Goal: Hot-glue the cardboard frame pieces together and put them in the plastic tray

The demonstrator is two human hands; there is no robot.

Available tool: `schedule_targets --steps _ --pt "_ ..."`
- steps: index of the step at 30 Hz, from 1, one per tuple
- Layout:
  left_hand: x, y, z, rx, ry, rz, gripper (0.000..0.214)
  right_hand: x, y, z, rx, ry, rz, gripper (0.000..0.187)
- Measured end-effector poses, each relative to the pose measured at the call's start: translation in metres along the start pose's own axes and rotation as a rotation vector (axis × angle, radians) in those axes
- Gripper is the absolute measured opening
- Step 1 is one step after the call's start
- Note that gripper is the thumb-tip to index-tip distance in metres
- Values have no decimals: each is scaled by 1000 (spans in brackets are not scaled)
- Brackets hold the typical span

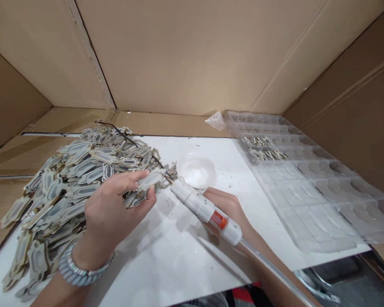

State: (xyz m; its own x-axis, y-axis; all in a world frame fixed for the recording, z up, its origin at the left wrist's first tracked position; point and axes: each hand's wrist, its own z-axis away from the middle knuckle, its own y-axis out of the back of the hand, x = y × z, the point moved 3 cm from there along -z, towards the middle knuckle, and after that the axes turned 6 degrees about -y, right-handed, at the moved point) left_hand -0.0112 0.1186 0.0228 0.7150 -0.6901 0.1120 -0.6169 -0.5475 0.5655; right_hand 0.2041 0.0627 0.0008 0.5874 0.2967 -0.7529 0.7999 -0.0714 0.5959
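Note:
Between the thumb and fingers of my left hand is a small pale elongated plate with a rounded inner outline. My right hand is wrapped round a white hot glue gun with an orange window; its fingers are partly hidden behind the body. The metal nozzle points left and sits at the right end of the plate; whether they touch I cannot tell. A clear glue stick runs out of the gun's back end. Just beyond the nozzle stands a shallow white dish.
A large heap of similar plates covers the left side. At the right lies a clear plastic compartment tray, with small metallic pieces in some cells. A thin dark cable crosses the heap. Cardboard walls enclose the white work surface.

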Motion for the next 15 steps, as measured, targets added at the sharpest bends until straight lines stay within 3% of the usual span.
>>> schedule_targets --steps 3,7,11,15 --pt "0 0 -3 -6 11 7 18 3 0 1 1 -18 14 22" --pt "1 -1 -1 -51 134 95 23 7 1 3 65 -97 25 26" --pt "5 -8 10 -56 292 452 35 7 3 4 183 -158 -55 25" --pt "16 -16 21 -108 298 681 42 5 1 4 128 -237 -183 24"
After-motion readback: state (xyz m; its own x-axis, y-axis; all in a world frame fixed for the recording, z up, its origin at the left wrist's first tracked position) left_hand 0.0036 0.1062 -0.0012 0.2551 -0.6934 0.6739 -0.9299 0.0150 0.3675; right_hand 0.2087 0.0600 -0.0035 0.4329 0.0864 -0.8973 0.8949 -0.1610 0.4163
